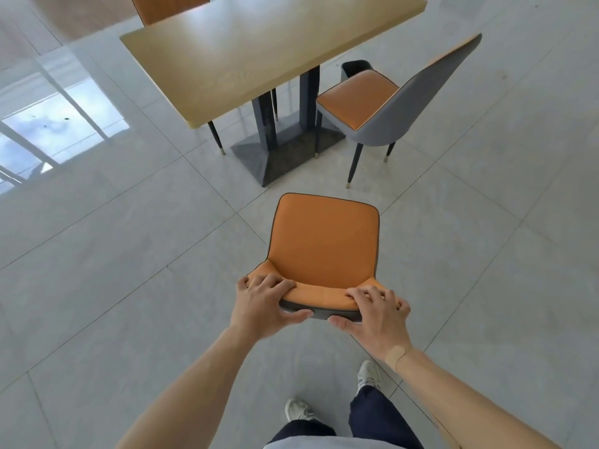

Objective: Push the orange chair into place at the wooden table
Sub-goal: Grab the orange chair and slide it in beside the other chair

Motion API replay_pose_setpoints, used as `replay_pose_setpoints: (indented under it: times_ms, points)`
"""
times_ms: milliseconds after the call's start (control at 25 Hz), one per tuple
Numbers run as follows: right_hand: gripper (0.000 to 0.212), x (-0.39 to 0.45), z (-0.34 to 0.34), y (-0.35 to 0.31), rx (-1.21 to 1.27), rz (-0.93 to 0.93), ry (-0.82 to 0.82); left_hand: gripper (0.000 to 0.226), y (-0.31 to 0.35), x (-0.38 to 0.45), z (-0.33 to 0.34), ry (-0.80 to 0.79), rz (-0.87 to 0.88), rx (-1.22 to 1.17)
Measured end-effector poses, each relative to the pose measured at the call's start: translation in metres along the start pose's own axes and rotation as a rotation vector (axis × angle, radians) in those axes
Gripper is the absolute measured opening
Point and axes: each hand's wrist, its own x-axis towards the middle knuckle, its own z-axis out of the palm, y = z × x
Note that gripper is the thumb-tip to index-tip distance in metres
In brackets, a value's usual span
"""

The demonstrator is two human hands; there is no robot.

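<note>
An orange chair (324,241) with a grey back shell stands on the tiled floor directly in front of me, its seat facing the wooden table (259,50). A gap of bare floor lies between the seat's front edge and the table's dark pedestal base (285,150). My left hand (262,306) grips the left end of the backrest's top edge, fingers over the orange front and thumb on the grey rear. My right hand (376,315) holds the right end of the same edge in the same way.
A second orange-and-grey chair (363,102) stands angled at the table's right side, with a dark bin (355,67) behind it. A third chair's back (168,8) shows at the table's far side. Glossy tiles reflect a window at the left. My feet (366,374) are behind the chair.
</note>
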Motion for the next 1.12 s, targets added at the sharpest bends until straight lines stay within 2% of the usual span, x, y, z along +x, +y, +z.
replay_pose_setpoints:
  times_ms: [240,560,880,1120]
  points:
    - [0.086,0.037,-0.021,0.029,-0.031,-0.072,-0.051,0.074,0.022,0.026,0.005,0.027,-0.074,0.001]
    - [0.086,0.134,-0.064,0.089,-0.055,-0.26,-0.069,0.077,0.068,0.094,0.009,0.045,-0.259,0.005]
    - [0.086,0.238,-0.108,0.131,-0.109,-0.431,-0.143,0.086,0.109,0.173,-0.001,-0.028,-0.466,-0.043]
    - [0.082,0.312,-0.137,0.139,-0.141,-0.492,-0.193,0.083,0.113,0.231,-0.011,-0.082,-0.568,-0.095]
